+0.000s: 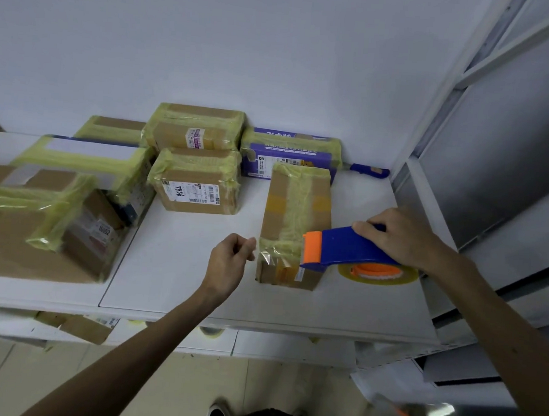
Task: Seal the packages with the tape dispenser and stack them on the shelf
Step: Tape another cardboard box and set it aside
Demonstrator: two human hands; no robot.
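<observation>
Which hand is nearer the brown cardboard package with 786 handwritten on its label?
Left. The left hand is in front of the brown 786 package, slightly right; the right hand is farther right, holding the blue-and-orange tape dispenser.

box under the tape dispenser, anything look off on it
Yes. On the box, the yellowish tape is wrinkled, and at its near end a clear tape flap sticks up loose, beside the tape dispenser.

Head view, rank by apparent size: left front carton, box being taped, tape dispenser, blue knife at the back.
1. left front carton, nearest the camera and cut off by the frame
2. box being taped
3. tape dispenser, close to 2
4. blue knife
</observation>
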